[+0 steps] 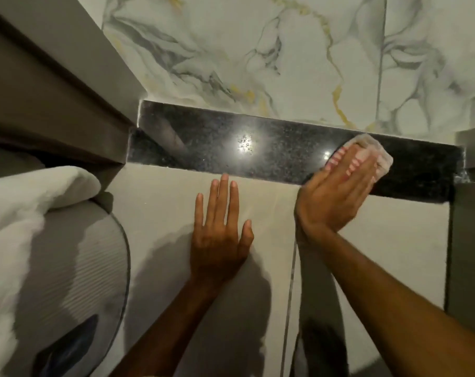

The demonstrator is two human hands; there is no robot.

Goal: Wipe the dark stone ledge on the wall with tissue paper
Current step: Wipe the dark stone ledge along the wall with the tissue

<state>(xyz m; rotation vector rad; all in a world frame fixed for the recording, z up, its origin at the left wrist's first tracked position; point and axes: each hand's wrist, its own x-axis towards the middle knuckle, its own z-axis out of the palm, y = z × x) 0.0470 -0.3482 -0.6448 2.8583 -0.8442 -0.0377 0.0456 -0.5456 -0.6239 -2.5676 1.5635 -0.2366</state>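
The dark speckled stone ledge (231, 142) runs across the wall below the marble tiles, with a bright light glare near its middle. My right hand (337, 191) presses a wad of white tissue paper (372, 151) flat onto the ledge's right part; the hand is blurred and covers most of the tissue. My left hand (220, 229) lies flat with fingers spread on the beige wall just below the ledge, its fingertips close to the ledge's front edge, holding nothing.
White-and-grey veined marble tiles (285, 55) rise behind the ledge. A brown frame (54, 85) stands at the left. A white towel (27, 202) lies over a grey ribbed rounded object (76, 262) at lower left. A grey wall panel (467, 240) bounds the right.
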